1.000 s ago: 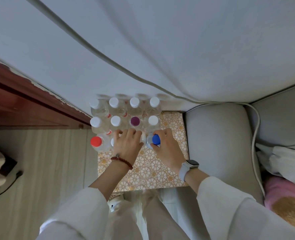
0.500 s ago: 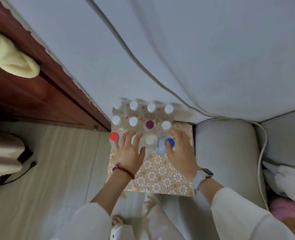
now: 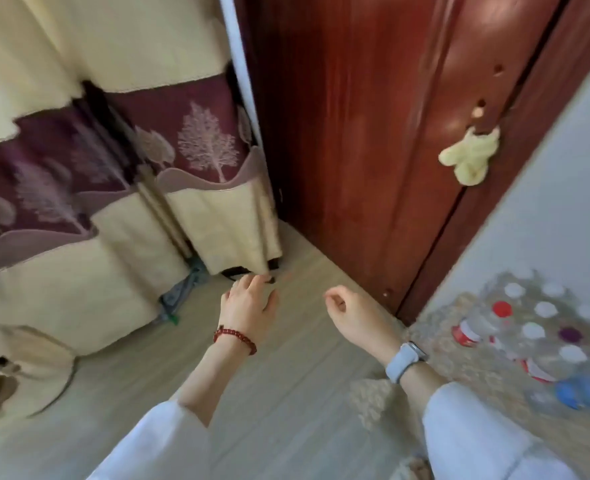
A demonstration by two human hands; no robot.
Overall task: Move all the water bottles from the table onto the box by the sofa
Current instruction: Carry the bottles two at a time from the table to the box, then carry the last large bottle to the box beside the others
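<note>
Twelve or so water bottles [image 3: 546, 344] stand capped and close-packed on the patterned box [image 3: 435, 323] at 4 o'clock. Left hand [image 3: 248, 308] is relaxed and empty; right hand [image 3: 354, 315] is loosely curled, holding nothing. Judged: full bottles are moderately heavy, with smooth, yielding walls. Grip mid-body or the neck.

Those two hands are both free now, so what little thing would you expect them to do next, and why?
Probably go on reaching toward the cloth-covered table for another bottle. The left hand and right hand hold nothing and hang over the bare floor, while the water bottles already stand grouped on the patterned box at right. No bottle on the table is visible.
</note>
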